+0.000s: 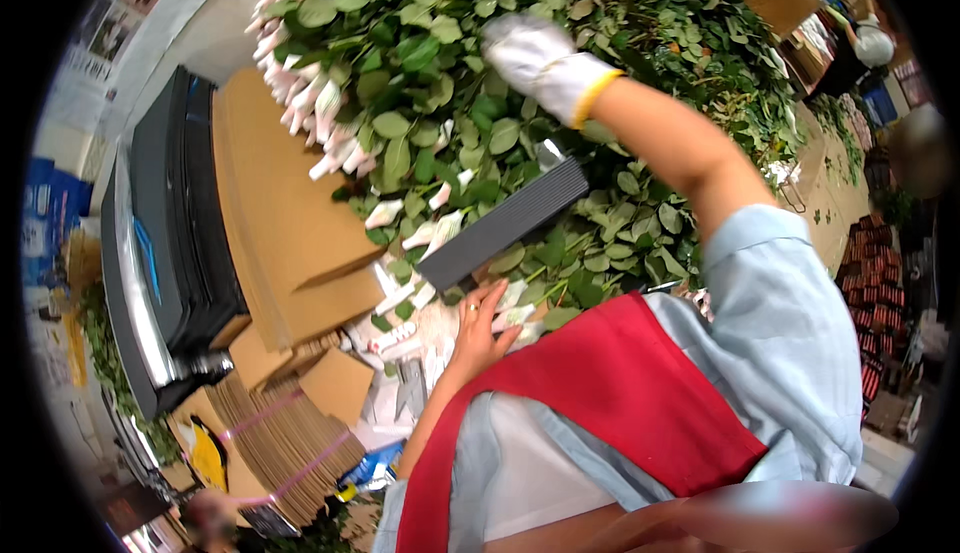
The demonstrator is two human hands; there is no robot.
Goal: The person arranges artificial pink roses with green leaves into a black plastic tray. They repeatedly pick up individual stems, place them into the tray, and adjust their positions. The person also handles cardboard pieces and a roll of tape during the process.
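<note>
My right hand (540,61), in a white glove with a yellow cuff, reaches over a large heap of leafy flower stems (440,63). Motion blurs its fingers, so their grip is unclear. Close to my body, my bare left hand (483,331) has its fingers extended and apart, beside a few white-wrapped flower heads (515,318) and below the near end of a dark grey ridged bar (505,225). That bar lies slantwise over the leaves between my hands. More flower heads in pale sleeves (325,113) stick out along the heap's left side.
Left of the heap stand a brown cardboard sheet (275,213) and several black panels (165,213). A strapped stack of flat cardboard (280,443) lies at lower left. Dark red bundles (870,303) are piled at right. Another person (870,45) is at the far right.
</note>
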